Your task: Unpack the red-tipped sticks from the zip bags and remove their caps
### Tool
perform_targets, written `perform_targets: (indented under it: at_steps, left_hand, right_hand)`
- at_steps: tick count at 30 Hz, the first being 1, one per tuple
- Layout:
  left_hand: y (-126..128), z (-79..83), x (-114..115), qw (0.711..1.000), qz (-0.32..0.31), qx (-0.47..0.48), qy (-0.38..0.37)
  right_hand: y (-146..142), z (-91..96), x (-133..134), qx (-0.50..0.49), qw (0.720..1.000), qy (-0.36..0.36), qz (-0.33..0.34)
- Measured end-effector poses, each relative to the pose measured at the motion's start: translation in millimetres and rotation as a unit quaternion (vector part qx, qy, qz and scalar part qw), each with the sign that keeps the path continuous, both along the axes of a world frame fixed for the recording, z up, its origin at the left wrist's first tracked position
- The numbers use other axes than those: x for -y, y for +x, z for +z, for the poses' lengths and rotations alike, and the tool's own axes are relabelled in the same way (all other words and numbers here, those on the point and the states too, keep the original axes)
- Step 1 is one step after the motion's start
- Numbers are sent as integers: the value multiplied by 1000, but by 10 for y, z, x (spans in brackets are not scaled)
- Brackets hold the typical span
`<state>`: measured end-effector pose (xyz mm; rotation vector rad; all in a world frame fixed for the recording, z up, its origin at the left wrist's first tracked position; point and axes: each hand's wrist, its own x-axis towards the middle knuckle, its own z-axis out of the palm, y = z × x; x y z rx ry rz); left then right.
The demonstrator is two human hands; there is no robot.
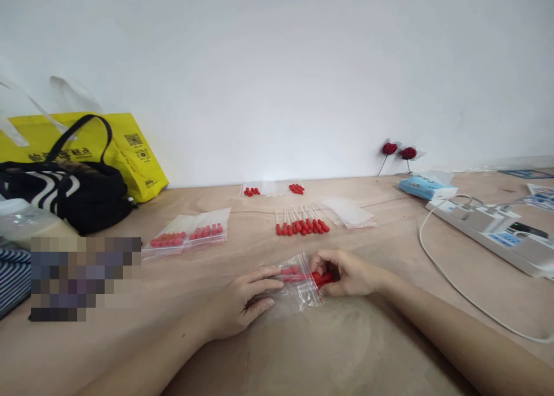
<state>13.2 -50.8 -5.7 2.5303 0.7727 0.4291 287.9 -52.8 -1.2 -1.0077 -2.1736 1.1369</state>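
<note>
A small clear zip bag lies on the wooden table in front of me. My left hand rests flat on the bag's left part, fingers stretched out and pressing it down. My right hand is closed in a pinch on a bundle of red-tipped sticks at the bag's red-lined mouth, and their red ends show partly inside the bag. A row of loose red-tipped sticks lies just beyond my hands.
Two filled bags lie to the left, and empty clear bags to the right of the loose sticks. More red pieces sit near the wall. A black handbag, a yellow bag, a power strip with its cable, and a blue tissue pack stand around.
</note>
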Motion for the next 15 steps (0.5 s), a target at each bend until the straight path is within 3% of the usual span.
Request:
perform_targets:
  at_steps: [15]
  left_hand:
    - [-7,-4,4,1000,12,-17,-5]
  right_hand:
    - [89,53,-13,24,999,-23,6]
